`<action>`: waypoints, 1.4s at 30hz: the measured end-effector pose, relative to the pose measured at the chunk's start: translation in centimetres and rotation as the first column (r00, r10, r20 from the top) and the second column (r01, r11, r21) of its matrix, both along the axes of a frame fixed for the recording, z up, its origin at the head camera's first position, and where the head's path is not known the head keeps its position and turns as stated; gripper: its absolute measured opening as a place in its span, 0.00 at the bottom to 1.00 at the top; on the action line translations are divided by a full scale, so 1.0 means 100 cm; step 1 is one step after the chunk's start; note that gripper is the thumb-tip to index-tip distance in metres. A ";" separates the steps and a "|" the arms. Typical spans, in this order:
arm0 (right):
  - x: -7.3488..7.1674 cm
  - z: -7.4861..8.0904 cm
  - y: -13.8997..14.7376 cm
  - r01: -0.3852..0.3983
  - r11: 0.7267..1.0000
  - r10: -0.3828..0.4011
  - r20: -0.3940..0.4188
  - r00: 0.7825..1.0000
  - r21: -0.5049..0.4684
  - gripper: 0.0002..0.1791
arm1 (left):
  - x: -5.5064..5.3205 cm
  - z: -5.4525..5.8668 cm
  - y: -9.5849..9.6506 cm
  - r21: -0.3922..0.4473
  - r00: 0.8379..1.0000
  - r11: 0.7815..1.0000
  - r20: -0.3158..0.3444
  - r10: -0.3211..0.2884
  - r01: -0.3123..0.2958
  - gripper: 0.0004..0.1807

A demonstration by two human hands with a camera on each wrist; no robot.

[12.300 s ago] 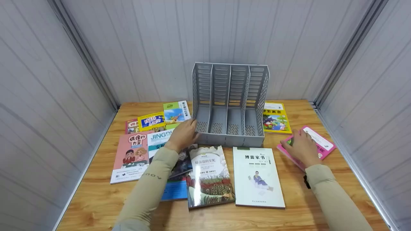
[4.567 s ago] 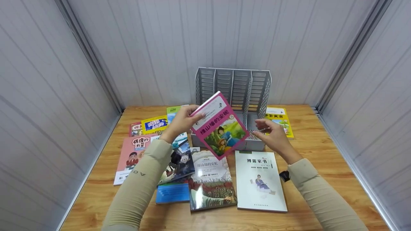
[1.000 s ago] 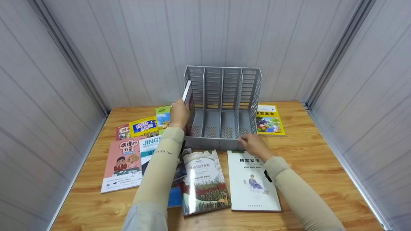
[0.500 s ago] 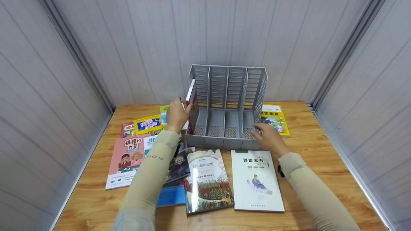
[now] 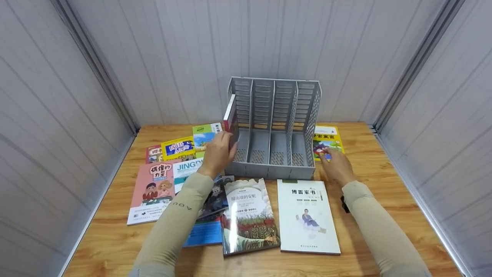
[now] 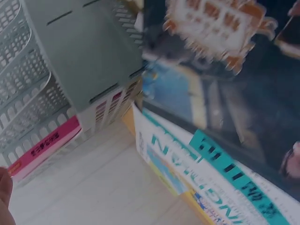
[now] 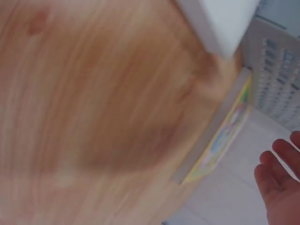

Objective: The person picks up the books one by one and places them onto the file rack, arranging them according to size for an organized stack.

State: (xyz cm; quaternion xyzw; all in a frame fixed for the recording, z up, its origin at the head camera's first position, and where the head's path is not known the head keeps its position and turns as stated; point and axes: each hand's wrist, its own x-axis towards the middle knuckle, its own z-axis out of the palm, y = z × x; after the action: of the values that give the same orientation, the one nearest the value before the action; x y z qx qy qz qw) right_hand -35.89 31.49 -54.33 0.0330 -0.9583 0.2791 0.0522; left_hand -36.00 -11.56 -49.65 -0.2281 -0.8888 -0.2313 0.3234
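Observation:
A grey file rack with upright dividers stands at the back of the table. In its leftmost compartment a pink book stands on edge, its pink spine facing forward. My left hand is beside the rack's left front corner, below that book, fingers loosely bent and holding nothing. In the left wrist view its fingertips show near the end of the pink spine. My right hand hovers over the near edge of a yellow book lying right of the rack; the right wrist view shows the fingers apart from it.
A white book and a book with a garden cover lie in front of the rack. To the left, a pink magazine, a yellow-and-blue book, a green book and several others overlap. Panel walls enclose the table.
The pink book went from the table's right side into the rack's leftmost compartment, and my left hand let go of it. My right hand moved from the rack's front right to the yellow book.

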 end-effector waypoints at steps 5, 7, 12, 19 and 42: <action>-0.009 -0.017 0.009 -0.031 0.994 0.023 0.084 0.996 0.101 0.29 | 0.008 -0.014 0.005 -0.138 0.977 0.988 0.208 -0.038 0.067 0.18; -0.013 -0.023 0.011 -0.051 0.989 0.035 0.119 0.992 0.139 0.30 | 0.009 -0.017 0.006 -0.200 0.959 0.976 0.283 -0.022 0.082 0.21; -0.021 -0.032 0.016 -0.085 0.960 0.037 0.180 0.983 0.269 0.33 | 0.007 -0.023 0.009 -0.326 0.911 0.936 0.412 0.011 0.136 0.25; -0.027 -0.035 0.020 -0.107 0.937 0.015 0.267 0.964 0.333 0.33 | 0.003 -0.032 0.015 -0.386 0.890 0.901 0.455 0.000 0.198 0.21; -0.001 -0.027 0.049 -0.079 0.956 0.028 0.182 0.983 0.282 0.16 | -0.001 -0.040 0.013 -0.326 0.864 0.923 0.503 -0.013 0.203 0.16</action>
State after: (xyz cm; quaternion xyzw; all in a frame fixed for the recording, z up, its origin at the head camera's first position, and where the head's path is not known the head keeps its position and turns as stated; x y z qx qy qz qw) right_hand -36.03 36.36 -57.05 0.0415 -0.9883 0.1398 -0.0455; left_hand -36.11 -10.23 -53.61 -0.2685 -0.9543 -0.1291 0.0247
